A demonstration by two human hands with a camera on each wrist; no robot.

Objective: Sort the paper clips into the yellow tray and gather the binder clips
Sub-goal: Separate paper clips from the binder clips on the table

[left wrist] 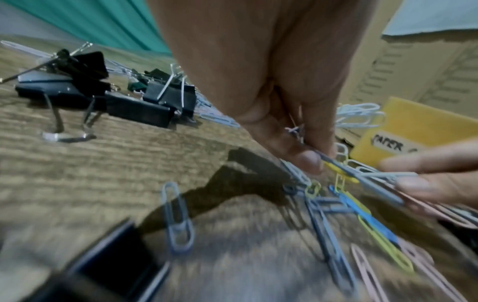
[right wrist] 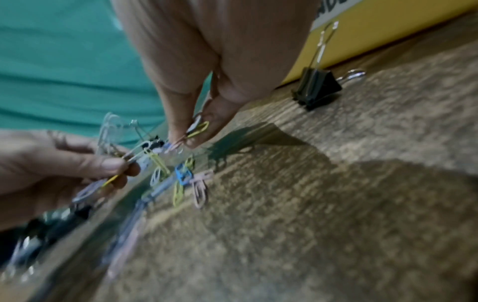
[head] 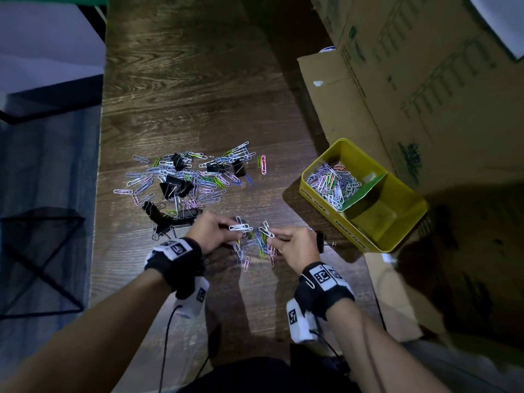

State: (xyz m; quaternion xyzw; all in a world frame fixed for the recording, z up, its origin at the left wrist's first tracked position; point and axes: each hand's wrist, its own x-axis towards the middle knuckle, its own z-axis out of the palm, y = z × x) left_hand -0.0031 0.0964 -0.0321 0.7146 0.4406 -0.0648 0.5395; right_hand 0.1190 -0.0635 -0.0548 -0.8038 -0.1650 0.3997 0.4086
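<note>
A mixed heap of coloured paper clips [head: 195,177] and black binder clips [head: 175,185] lies on the dark wooden table. A yellow tray [head: 408,222] at the right holds many paper clips [head: 331,182] in its far compartment. My left hand [head: 215,234] pinches a bunch of paper clips [head: 241,228]. My right hand [head: 292,242] pinches more paper clips [head: 266,231] facing it. Loose paper clips [head: 252,251] lie under both hands. In the left wrist view the left fingertips [left wrist: 308,161] grip tangled clips [left wrist: 344,173]. The right wrist view shows my right fingers [right wrist: 196,130] pinching clips [right wrist: 199,127].
One black binder clip [head: 320,241] [right wrist: 318,87] stands between my right hand and the tray. More binder clips [head: 170,219] [left wrist: 134,102] sit left of my left hand. Cardboard boxes [head: 425,80] stand behind the tray. A black wire frame [head: 42,265] is off the table's left edge.
</note>
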